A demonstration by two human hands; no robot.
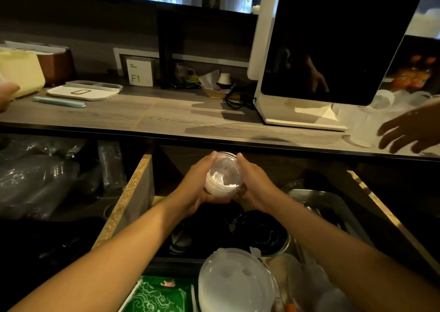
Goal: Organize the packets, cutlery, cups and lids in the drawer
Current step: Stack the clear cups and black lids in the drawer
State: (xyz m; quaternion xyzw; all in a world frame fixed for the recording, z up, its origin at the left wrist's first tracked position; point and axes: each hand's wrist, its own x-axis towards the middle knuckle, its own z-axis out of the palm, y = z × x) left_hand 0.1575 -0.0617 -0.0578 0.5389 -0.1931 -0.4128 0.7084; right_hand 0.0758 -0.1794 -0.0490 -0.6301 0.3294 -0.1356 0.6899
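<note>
Both my hands hold a stack of clear plastic cups [223, 177] over the back of the open drawer [133, 192]. My left hand [197, 183] grips the stack's left side and my right hand [254, 185] grips its right side, fingers curled round it. Below them lie black round lids [262, 233] in the drawer. Nearer to me sit clear domed lids [235, 280] and green patterned packets [162, 295]. A metal tray [333, 207] with dark cutlery lies at the drawer's right.
Above the drawer runs a grey wooden counter [142, 114] with a white-framed black screen [333, 50], a white tray [83, 92] and cables. Another person's hand [409, 130] reaches to clear cups [366, 130] at the right. Plastic-wrapped stock [47, 173] fills the left shelf.
</note>
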